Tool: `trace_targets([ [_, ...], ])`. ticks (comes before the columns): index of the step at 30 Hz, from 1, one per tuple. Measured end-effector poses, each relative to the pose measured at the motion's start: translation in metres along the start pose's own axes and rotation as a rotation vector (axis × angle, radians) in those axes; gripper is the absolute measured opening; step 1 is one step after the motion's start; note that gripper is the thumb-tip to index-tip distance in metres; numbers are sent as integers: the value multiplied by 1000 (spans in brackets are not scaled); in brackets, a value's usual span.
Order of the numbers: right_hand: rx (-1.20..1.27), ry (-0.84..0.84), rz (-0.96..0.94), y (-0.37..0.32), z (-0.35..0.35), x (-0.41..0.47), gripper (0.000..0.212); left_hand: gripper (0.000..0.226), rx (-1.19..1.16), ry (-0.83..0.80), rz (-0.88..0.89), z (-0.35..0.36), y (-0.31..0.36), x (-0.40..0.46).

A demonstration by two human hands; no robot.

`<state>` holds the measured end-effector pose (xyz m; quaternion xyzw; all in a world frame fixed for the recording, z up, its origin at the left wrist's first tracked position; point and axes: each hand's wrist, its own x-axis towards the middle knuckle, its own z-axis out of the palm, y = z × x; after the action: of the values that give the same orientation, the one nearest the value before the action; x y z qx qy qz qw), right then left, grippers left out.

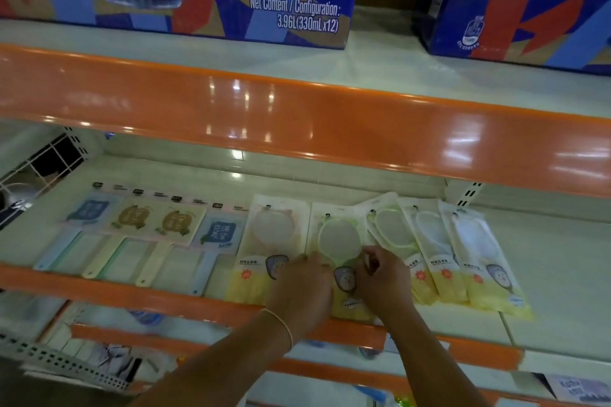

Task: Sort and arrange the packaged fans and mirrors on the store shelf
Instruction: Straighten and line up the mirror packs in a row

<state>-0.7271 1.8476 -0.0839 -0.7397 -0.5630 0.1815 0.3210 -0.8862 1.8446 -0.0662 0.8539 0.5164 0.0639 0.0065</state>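
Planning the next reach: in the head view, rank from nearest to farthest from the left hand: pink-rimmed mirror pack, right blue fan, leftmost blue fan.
1. Pink-rimmed mirror pack, just left of the left hand.
2. Right blue fan, farther left.
3. Leftmost blue fan, row's far left end.

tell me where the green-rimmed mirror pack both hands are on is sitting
In the head view, the green-rimmed mirror pack lies flat on the middle shelf, just right of centre, between a pink-rimmed mirror pack and a tilted green one.
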Motion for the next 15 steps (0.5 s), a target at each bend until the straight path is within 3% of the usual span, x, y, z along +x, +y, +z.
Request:
trace_targets([
  [3, -40, 28, -66, 8, 7, 0, 16, 17, 14, 124, 91, 17, 8, 2],
  [6, -115, 83, -134, 13, 7, 4, 25, 44, -70, 79, 108, 30, 14, 2],
  [8, -307, 128, -204, 14, 4, 10, 37, 46, -90, 50, 143, 33, 14, 4],
  [12, -623, -185, -63, 18, -10, 28, 49, 49, -137, -59, 169, 32, 14, 7],
  [15, -663, -235, -44, 26, -8, 30, 50, 48, -134, -121, 142, 29, 15, 8],
])
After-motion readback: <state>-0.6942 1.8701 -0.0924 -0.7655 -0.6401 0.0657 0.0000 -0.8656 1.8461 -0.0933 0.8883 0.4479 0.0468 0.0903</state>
